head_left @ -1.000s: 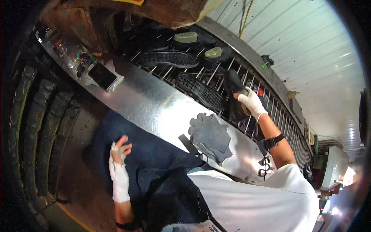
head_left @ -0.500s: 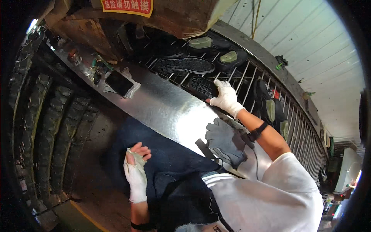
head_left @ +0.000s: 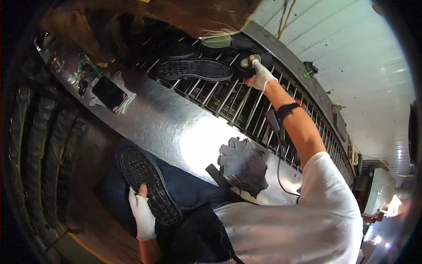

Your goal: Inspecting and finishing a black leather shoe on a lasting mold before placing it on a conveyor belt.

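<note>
A black shoe sole (head_left: 143,178), tread side showing, is held over my lap by my left hand (head_left: 143,213), its thumb pressed on the tread. My right hand (head_left: 263,78) reaches far out over the metal-bar rack (head_left: 233,105). Its fingers close on a black shoe piece with an olive patch (head_left: 244,61); part of that piece is hidden behind the hand. Both hands wear white gloves with some fingertips bare. Beside the right hand, another black sole (head_left: 195,70) lies tread up on the bars.
Grey gloves (head_left: 244,165) lie on the shiny metal ledge (head_left: 162,112) in front of me. A phone (head_left: 109,93) rests on a cloth farther left. Another olive-patched shoe piece (head_left: 217,42) sits at the back. A brown housing (head_left: 189,17) overhangs the rack. Ridged dark stacks (head_left: 37,132) stand at left.
A sole that lay on the rack by my right hand is now in my left hand over my lap. My right hand has moved farther back to the olive-patched shoe piece. The view has shifted.
</note>
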`<state>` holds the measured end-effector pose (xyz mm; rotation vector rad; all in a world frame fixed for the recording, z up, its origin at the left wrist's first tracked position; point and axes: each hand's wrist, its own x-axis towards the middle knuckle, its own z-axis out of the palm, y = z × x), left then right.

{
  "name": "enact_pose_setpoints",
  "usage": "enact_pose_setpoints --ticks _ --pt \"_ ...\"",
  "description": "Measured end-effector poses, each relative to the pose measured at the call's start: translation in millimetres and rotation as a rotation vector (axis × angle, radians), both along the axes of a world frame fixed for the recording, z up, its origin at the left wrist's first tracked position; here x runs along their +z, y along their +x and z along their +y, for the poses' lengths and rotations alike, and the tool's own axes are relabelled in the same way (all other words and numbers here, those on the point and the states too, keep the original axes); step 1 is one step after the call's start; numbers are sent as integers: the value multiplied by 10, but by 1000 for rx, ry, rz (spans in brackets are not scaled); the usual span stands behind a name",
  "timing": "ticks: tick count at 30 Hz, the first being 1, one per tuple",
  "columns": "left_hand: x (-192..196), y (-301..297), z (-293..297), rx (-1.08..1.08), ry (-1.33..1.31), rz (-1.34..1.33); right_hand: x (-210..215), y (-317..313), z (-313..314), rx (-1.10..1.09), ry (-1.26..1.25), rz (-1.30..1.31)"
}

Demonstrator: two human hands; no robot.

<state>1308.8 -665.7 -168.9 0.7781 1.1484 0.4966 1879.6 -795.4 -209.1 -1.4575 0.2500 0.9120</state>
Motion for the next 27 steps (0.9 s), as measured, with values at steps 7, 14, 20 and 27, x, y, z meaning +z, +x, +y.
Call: enact_pose_setpoints --ticks 7,14,20,27 --pt "91 -54 -73 55 -132 0 -130 275 188 -175 -176 -102" --pt "174 -351 168 48 643 166 345 -1212 -554 114 174 50" --pt "386 237 159 -132 310 -461 915 -3072 -669 571 300 223" --pt "555 -17 209 169 217 -774 851 -4058 -26 954 356 107"
